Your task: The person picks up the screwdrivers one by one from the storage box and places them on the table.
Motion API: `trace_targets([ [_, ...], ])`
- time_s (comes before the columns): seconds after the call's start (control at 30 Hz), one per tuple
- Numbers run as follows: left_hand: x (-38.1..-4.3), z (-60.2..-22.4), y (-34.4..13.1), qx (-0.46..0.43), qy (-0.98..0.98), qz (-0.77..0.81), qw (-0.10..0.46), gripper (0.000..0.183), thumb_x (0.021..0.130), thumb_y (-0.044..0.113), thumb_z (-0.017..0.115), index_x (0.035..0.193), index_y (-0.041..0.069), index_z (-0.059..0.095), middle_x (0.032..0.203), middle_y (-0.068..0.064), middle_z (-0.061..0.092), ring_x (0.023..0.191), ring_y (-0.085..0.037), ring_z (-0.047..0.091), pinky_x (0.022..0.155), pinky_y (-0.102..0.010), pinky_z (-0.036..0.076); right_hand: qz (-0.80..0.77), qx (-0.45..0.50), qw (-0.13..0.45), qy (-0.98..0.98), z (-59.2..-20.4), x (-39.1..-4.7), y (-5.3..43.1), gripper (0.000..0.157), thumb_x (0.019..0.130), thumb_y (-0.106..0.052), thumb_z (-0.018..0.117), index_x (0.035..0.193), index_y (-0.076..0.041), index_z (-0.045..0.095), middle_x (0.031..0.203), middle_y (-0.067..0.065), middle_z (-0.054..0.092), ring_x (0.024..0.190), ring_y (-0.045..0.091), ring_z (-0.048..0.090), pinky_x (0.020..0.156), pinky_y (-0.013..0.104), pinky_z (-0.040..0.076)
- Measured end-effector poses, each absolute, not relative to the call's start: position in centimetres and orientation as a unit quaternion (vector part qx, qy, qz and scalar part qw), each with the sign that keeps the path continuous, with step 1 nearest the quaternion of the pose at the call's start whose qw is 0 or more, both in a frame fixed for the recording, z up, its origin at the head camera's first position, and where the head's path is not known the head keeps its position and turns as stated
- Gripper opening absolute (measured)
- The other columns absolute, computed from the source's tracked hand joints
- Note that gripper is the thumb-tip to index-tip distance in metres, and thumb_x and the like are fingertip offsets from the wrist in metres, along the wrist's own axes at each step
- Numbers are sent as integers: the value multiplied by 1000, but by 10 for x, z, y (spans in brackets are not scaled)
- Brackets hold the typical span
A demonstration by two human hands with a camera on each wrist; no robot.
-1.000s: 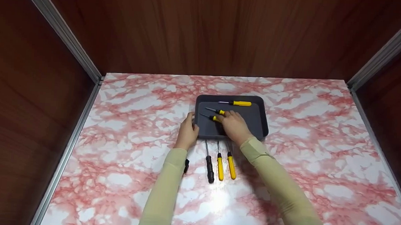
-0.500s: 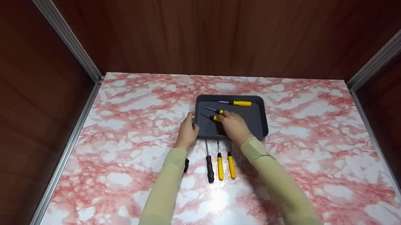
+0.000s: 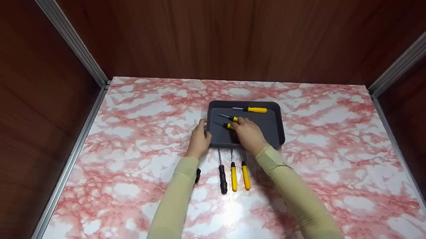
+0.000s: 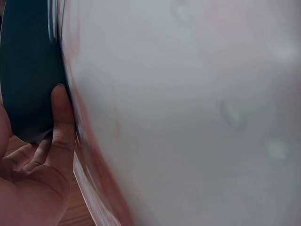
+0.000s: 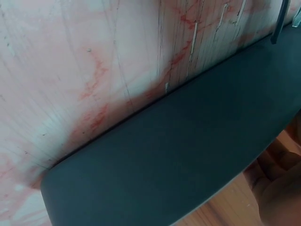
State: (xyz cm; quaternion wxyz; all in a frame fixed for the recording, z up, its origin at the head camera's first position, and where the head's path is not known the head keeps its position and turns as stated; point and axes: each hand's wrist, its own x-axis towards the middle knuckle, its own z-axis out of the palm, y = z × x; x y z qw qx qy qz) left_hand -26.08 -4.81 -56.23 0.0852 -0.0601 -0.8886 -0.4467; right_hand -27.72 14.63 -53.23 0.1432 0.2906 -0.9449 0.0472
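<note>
I am seeing the right hand (image 3: 251,134) pinching the front screwdriver (image 3: 227,126) by its handle, fingers curling over the yellow part and hiding its rear end from me. That screwdriver is lying over the floor of the dark gray tray (image 3: 217,136), its thin shaft pointing left. My right wrist feed is showing mostly the tray's outer wall, with curled fingers peeking past its edge, so I am not reading the pinch from there. The left hand (image 3: 199,139) is gripping the tray at its left side near the front corner, thumb by the rim and fingers running along the outside.

Just behind the front screwdriver, a middle screwdriver (image 3: 234,118) is pointing left too, its handle partly disappearing behind the right fingers. Near the back wall of the tray, a rear screwdriver (image 3: 258,110) is lying crosswise, yellow handle to the right.

In front of the tray, a black screwdriver (image 3: 223,179) and two yellow-handled screwdrivers (image 3: 234,178) are lying side by side, shafts pointing toward the tray. Everything is resting on a red-and-white marbled tabletop (image 3: 142,130), and a brown wood-grain panel (image 3: 233,32) is standing behind it.
</note>
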Motion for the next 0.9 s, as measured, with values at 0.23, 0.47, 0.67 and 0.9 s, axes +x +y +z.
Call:
trace_targets([
  [0.23, -262, -563, -48, -60, -889, -446, 89, 47, 82, -3, 49, 128, 4, 40, 99, -15, 58, 77, -18, 52, 67, -32, 42, 50, 293, 141, -944, -530, -276, 145, 27, 83, 2, 54, 106, -7, 64, 94, 11, 53, 82, 29, 51, 74, 40, 44],
  [0.47, -260, -561, -48, -54, -890, -447, 76, 47, 83, -2, 48, 129, 4, 39, 103, -15, 57, 80, -18, 52, 68, -32, 42, 53, 295, 136, -944, -527, -275, 144, 26, 84, 1, 54, 107, -7, 64, 91, 11, 51, 82, 27, 50, 74, 40, 43],
  [0.67, -261, -561, -48, -55, -889, -448, 77, 48, 83, -2, 48, 129, 4, 39, 103, -15, 57, 80, -18, 52, 69, -33, 42, 60, 295, 155, -941, -528, -275, 144, 23, 83, 0, 55, 102, -6, 65, 88, 10, 51, 79, 27, 49, 72, 41, 43],
  [0.9, -261, -563, -49, -71, -887, -445, 102, 46, 80, -5, 48, 125, 1, 41, 85, -12, 57, 70, -21, 49, 65, -35, 41, 59, 294, 173, -938, -529, -275, 143, 18, 82, 0, 54, 96, -4, 66, 83, 11, 51, 76, 28, 48, 70, 41, 42],
])
